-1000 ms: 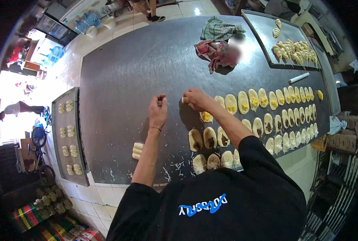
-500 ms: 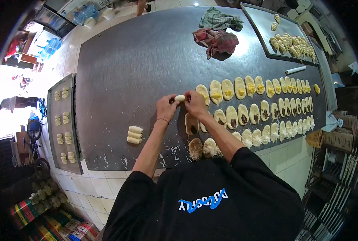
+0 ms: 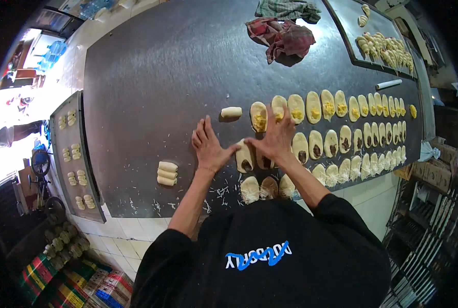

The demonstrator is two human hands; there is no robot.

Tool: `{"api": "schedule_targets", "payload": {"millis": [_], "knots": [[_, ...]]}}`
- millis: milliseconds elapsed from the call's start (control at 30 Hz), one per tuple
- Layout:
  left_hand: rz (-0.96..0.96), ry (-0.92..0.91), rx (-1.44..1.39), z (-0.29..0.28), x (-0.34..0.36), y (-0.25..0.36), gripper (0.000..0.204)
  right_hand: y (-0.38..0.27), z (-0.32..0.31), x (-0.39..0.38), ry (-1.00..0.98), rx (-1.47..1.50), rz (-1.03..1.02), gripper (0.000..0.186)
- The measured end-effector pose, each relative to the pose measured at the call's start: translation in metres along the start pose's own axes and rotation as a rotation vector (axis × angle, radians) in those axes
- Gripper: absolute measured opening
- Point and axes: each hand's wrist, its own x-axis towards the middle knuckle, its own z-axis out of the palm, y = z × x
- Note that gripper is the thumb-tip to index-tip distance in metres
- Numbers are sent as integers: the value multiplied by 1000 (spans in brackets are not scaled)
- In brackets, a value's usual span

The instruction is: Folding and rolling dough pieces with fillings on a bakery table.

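Observation:
A dough oval with dark filling (image 3: 246,160) lies flat on the metal table, between my two thumbs. My left hand (image 3: 211,148) is open to its left, fingers spread, its thumb at the dough's edge. Over the neighbouring pieces, my right hand (image 3: 276,138) is also open, its thumb at the top of the same oval and its fingers reaching the yellow-filled row. It partly hides some dough pieces. Beyond my left hand rests a finished-looking dough roll (image 3: 231,112). Several more rolls (image 3: 167,173) lie side by side at the left.
Rows of dough ovals with yellow (image 3: 313,107), dark and shredded white filling (image 3: 331,175) run to the right. A tray of paired rolls (image 3: 76,178) stands at the left edge. Crumpled cloths (image 3: 285,41), a white stick (image 3: 388,84) and a tray of shaped dough (image 3: 385,50) lie farther back.
The dough roll that was between my hands now lies on the table beyond them. Both hands have opened and moved nearer, to the dark-filled oval. The view has shifted slightly.

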Motion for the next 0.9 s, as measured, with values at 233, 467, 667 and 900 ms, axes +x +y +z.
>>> {"api": "schedule_targets", "payload": {"millis": [233,467,667,900], "knots": [[-162,-33,43,-5,39,13,116,-24,11,21,-147,-88,-63,112],[176,195,-344,23,-38,-29,25,-1,8,-31,278,93,-157,47],[322,144,-182,27,-100,-10,12,-6,31,-116,222,160,-152,16],[320,209,-357,41,-86,2,11,-12,46,-115,302,256,-175,20]]}}
